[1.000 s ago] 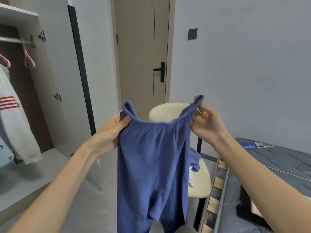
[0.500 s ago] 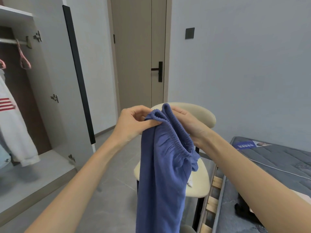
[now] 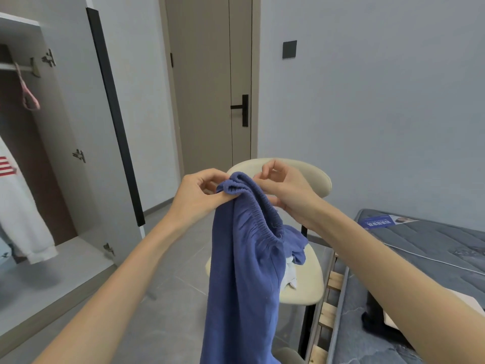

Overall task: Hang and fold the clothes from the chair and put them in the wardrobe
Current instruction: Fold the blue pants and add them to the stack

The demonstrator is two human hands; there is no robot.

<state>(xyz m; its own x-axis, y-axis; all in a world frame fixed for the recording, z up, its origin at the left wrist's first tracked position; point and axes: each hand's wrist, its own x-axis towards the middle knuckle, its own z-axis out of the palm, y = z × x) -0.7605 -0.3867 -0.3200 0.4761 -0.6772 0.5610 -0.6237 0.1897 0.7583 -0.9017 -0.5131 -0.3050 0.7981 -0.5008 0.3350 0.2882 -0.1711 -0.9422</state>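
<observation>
One pair of blue trousers [image 3: 244,258], two hands, one chair [image 3: 312,177]. The trousers hang in front of the chair, doubled at the waistband, legs cut off at the bottom edge. Left hand [image 3: 199,195] pinches the bunched waistband in front of the chair back. Right hand [image 3: 286,190] is curled against the waistband's far side; cloth hides its grip, so I cannot tell if it holds. On the chair seat are two more pieces, a blue garment [image 3: 298,243] and a white garment [image 3: 290,275], both half hidden. Left of the chair is one open wardrobe [image 3: 78,122] with one pink hanger [image 3: 29,97] and one striped white top [image 3: 23,214], cut off. One mattress [image 3: 433,248] lies right of the chair. A second ago the waistband was stretched wide between the hands; now its ends meet.
</observation>
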